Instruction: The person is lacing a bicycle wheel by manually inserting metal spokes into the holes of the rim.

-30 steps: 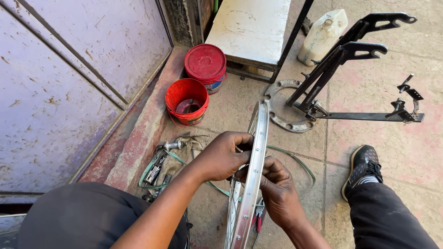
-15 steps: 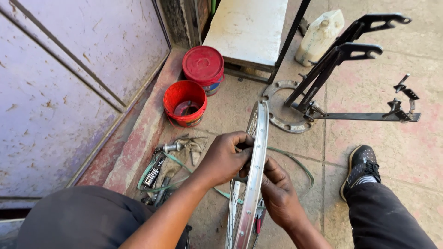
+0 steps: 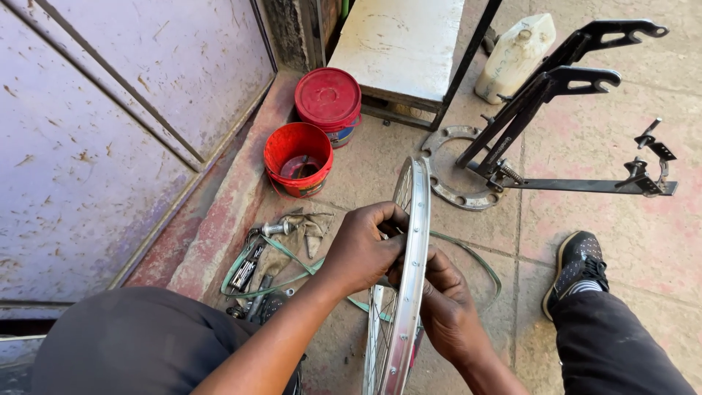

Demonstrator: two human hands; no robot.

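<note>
Hands meet on the silver wheel rim (image 3: 409, 271), which stands upright at the centre bottom of the frame. The left hand (image 3: 362, 247) has its fingers curled closed over the rim's edge; the right hand (image 3: 447, 307) pinches at the spokes on the other side, fingers closed too. Over the last second both hands have stayed put, only the view drifting slightly, so the fiddling at that one spot continues. Green rim tape (image 3: 292, 267) loops on the floor left of centre, below the open red bucket (image 3: 298, 158).
</note>
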